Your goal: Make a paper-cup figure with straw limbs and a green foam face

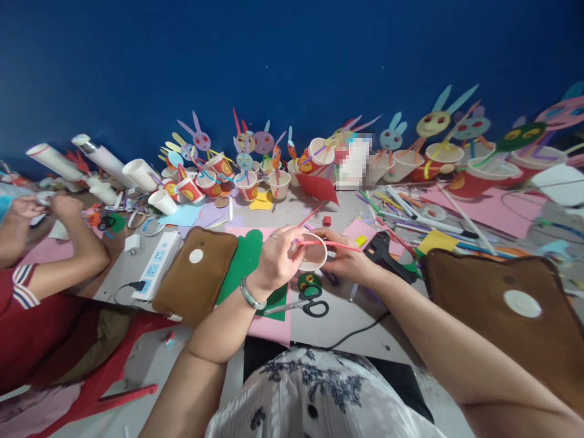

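A white paper cup (314, 258) is between my two hands, its open mouth facing me. My left hand (277, 258) is closed at the cup's left rim, pinching a red strip (343, 245) that lies across the opening. My right hand (350, 263) grips the cup's right side, its fingers partly hidden behind the cup. Below the hands are black-handled scissors (316, 308) and a small green paper piece with yellow eyes (308, 281). Green paper (241, 263) lies beside my left hand. A black glue gun (384, 250) rests just past my right hand.
Paper cups with rabbit faces (246, 185) line the blue wall. Brown cushion-like pads lie left (196, 277) and right (506, 310). A power strip (157, 266) sits at left, near a co-worker's arm (86, 249). Colored strips and pens (406, 207) clutter the right.
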A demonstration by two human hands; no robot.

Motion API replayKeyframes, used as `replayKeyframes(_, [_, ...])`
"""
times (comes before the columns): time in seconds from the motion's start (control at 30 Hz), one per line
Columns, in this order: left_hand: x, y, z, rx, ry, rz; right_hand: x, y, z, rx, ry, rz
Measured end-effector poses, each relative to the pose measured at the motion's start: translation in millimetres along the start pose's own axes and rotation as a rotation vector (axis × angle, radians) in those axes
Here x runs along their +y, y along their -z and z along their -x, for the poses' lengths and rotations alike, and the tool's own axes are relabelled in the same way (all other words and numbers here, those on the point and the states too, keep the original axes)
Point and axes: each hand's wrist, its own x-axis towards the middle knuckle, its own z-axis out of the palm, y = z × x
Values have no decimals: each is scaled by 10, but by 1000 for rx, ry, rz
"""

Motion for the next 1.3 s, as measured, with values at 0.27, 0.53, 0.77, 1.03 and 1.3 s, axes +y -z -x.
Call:
replayKeyframes(0.27, [12,22,-36,-2,47,86,73,-28,18,-14,-28,-79])
replayKeyframes(0.53, [-18,30,-26,-54,180,169,90,-61,25,5,-87,-245])
replayKeyframes(0.77, [-46,26,-1,-111,266,161,76,-84,26,16,-128,-348])
replayKeyframes(1.03, [-45,58,-25,-143,331,183,96,-86,-5,39,-69,-249])
replayKeyframes(1.3, [-57,37,-66,-188,400,272,92,-89,-6,3,-87,-23])
